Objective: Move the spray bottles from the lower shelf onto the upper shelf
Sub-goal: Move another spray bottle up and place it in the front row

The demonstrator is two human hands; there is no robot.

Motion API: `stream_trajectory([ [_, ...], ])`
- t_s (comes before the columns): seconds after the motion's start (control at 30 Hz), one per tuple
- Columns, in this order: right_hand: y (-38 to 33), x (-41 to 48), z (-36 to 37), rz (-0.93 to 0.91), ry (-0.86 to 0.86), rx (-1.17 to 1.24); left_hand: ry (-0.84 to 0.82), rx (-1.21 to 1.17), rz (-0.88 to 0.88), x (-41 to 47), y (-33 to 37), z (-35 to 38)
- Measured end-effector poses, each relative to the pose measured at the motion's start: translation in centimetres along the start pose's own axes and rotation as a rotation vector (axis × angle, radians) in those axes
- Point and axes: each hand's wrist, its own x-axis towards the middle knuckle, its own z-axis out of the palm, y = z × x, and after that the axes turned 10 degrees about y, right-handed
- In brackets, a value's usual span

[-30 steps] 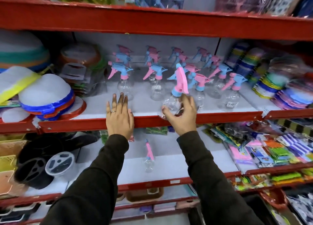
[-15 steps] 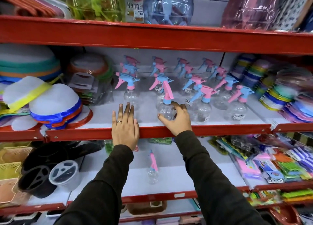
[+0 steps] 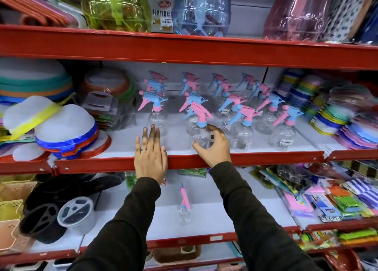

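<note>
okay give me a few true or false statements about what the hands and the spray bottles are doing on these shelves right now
1. The right hand is around a spray bottle standing on the upper shelf. True.
2. The left hand holds a bottle. False: it lies flat on the shelf edge, empty.
3. The lower shelf has no spray bottles left. False: one last bottle stands there.
4. The held bottle has a pink trigger head and a blue collar. True.

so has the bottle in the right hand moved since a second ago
Yes. The spray bottle went from tilted over the shelf's red front edge to upright further back, with the right hand around it.
</note>
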Motion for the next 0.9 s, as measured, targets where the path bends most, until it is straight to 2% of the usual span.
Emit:
stream_trajectory([
  [0.23, -0.3, 0.1, 0.0, 0.011, 0.048, -0.009, -0.017, 0.001, 0.002, 0.0, -0.1, 0.0],
  [0.73, 0.2, 0.1, 0.1, 0.057, -0.035, 0.019, -0.043, -0.005, -0.005, -0.3, -0.1, -0.1],
  [0.83, 1.1, -1.4, 0.1, 0.069, -0.103, 0.010, -0.076, -0.003, -0.033, -2.0, 0.3, 0.0],
  [0.9, 1.2, -2.9, -0.4, 0.038, 0.001, 0.084, -0.086, 0.009, -0.022, -2.8, 0.2, -0.2],
])
